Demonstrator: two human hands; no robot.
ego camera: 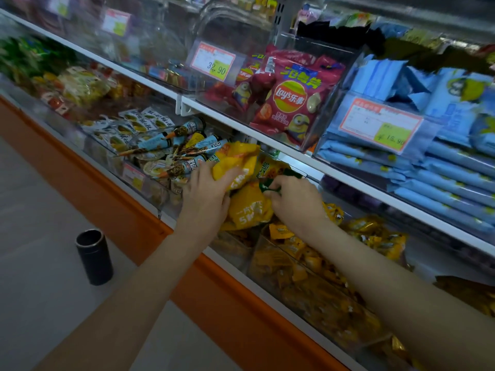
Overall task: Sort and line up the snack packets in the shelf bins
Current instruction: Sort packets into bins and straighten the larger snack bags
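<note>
Nearest, below and left of the left forearm, a black cylindrical container (93, 257) stands upright on the pale floor. An orange base strip (233, 303) runs under both forearms. Beneath the right forearm, a clear plastic bin (270, 266) holds a heap of small yellow sachets (302, 253); their print is too blurred to read.

The left hand (205, 194) grips a crumpled yellow plastic snack packet (235, 164), thumb laid across its front and fingers behind its edge. The right hand (294, 202) has its fingers curled, pinching the dark green edge of a green-and-yellow packet (270, 180). Between the two hands lies a second yellow packet (249, 207) in the lower shelf bin, with white writing that includes a "5".

Just beyond the left hand, pale blue cone-shaped wrapped snacks (184, 153) are jumbled in the neighbouring clear bin.

Above both hands, past the white shelf edge (267, 135), a red Lay's crisp bag (292, 103) stands in a clear bin, with the yellow-and-red Lay's logo, Chinese characters and yellow cartoon figures. Left of it hangs a price label reading "32.90" (214, 64). Up and right of the right hand, light blue flat packets (442, 162) are stacked in rows behind a label reading "15.90" (380, 124).
</note>
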